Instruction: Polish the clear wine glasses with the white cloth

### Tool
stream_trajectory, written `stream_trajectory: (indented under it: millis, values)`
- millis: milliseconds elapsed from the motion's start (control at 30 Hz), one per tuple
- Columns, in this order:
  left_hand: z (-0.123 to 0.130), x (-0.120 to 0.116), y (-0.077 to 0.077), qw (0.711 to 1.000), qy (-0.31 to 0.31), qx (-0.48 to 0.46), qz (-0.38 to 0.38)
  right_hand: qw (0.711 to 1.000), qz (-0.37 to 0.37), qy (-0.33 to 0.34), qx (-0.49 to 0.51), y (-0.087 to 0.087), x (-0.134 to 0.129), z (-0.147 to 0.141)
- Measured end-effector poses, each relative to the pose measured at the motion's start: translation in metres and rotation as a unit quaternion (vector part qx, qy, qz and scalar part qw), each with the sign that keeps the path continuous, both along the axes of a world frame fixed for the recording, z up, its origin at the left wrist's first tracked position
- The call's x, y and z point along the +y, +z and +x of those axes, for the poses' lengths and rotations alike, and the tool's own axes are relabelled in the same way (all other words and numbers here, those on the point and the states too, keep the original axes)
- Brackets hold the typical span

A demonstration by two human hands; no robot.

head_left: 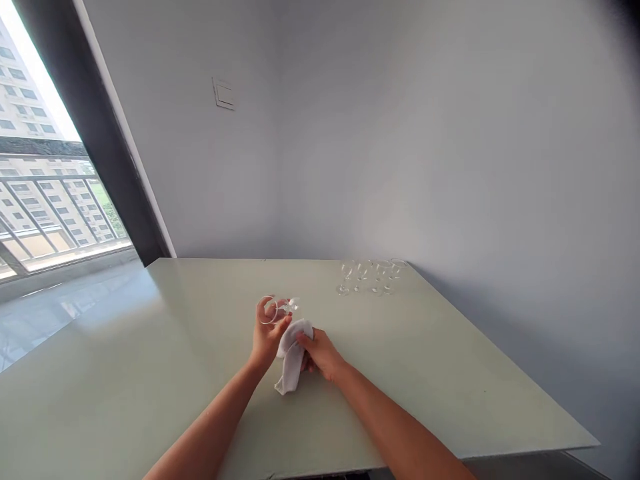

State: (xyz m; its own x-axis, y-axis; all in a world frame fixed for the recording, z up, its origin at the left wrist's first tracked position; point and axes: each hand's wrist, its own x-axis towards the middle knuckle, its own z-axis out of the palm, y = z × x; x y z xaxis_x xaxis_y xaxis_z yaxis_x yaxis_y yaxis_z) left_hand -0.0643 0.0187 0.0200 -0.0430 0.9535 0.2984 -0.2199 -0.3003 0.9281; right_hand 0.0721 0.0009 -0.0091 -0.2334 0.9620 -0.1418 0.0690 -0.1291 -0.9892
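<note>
My left hand (269,337) is closed around a clear stemmed glass (269,311), held on its side above the table. The glass's round rim faces left, and its stem and foot point right. Just below and to the right, my right hand (320,352) grips a white cloth (293,357) between thumb and fingers. One end of the cloth hangs down toward the tabletop. Its upper fold is close to the foot of the glass; whether they touch I cannot tell.
Several clear stemmed glasses (371,277) stand upright in a group at the far right of the pale green table (200,373). Grey walls (400,133) rise behind it and to the right. A window with a railing (55,207) is at the left.
</note>
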Motion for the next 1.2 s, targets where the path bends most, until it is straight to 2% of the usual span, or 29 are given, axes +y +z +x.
stream_trajectory:
  millis: [67,100,167,233,300,400,467,633,767,867,967,1033,1200]
  values:
    - [-0.009,0.004,0.0,0.999,0.038,0.008,0.003,0.988,0.078,0.054,-0.124,0.011,-0.007,0.006]
    - [-0.013,0.006,0.0,0.998,0.055,0.02,0.003,0.969,0.134,0.039,-0.204,0.018,-0.01,0.01]
    - [-0.017,0.007,-0.001,0.995,0.08,0.053,0.002,0.903,0.233,-0.05,-0.358,0.035,-0.013,0.017]
    - [-0.016,0.005,-0.003,0.993,0.087,0.082,0.001,0.835,0.289,-0.114,-0.454,0.049,-0.011,0.021]
    - [-0.009,0.001,-0.003,0.993,0.075,0.089,0.001,0.798,0.333,-0.098,-0.493,0.058,-0.004,0.018]
    - [0.001,-0.005,-0.003,0.997,0.044,0.071,-0.003,0.767,0.379,-0.008,-0.518,0.058,0.012,0.008]
    - [0.004,-0.007,-0.003,0.998,0.014,0.061,-0.01,0.763,0.368,0.028,-0.532,0.053,0.024,0.003]
    - [0.001,-0.002,-0.01,0.996,-0.073,0.039,-0.033,0.767,0.357,0.008,-0.533,0.046,0.043,0.008]
    - [0.007,0.004,-0.021,0.995,-0.067,0.063,-0.037,0.749,0.375,0.03,-0.545,0.038,0.049,0.012]
    - [0.012,0.007,-0.028,0.992,-0.058,0.106,-0.019,0.762,0.367,0.026,-0.533,0.029,0.057,0.016]
    - [0.011,0.009,-0.035,0.984,-0.038,0.174,-0.026,0.802,0.328,-0.011,-0.5,0.019,0.07,0.023]
    - [0.008,0.009,-0.039,0.971,-0.025,0.235,-0.029,0.818,0.299,-0.055,-0.488,0.014,0.083,0.031]
    - [0.006,0.008,-0.045,0.924,-0.025,0.383,-0.008,0.826,0.239,-0.166,-0.483,0.003,0.12,0.054]
